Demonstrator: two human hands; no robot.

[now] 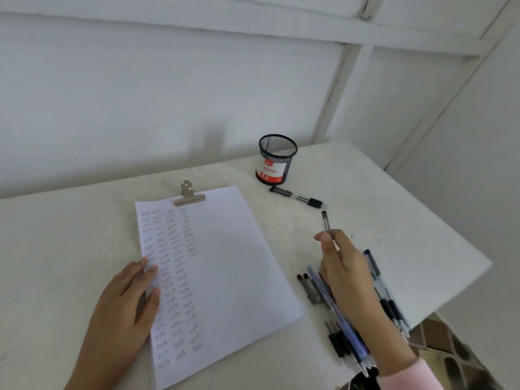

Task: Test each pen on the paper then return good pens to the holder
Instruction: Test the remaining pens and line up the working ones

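Table [70,235] is carrying everything. Paper [225,263] is lying centre, left columns filled with test marks. Left hand [126,302] is pressing its left edge, fingers flat. Right hand [343,266] is pinching a pen [325,220] above the pile [311,289]. Holder [277,160] is standing beyond, a loose pen [295,197] lying just before it.

The white table [70,235] bears clipped paper [225,263], a mesh holder [277,160], a loose pen [295,197] and a pen pile [344,327].

Black wire-mesh metal pen holder [277,159] with a glossy label; matt white paper [225,271] under a shiny metal clip [188,196]; clear plastic pens [351,311] — all on a rough, matt white tabletop [70,235].
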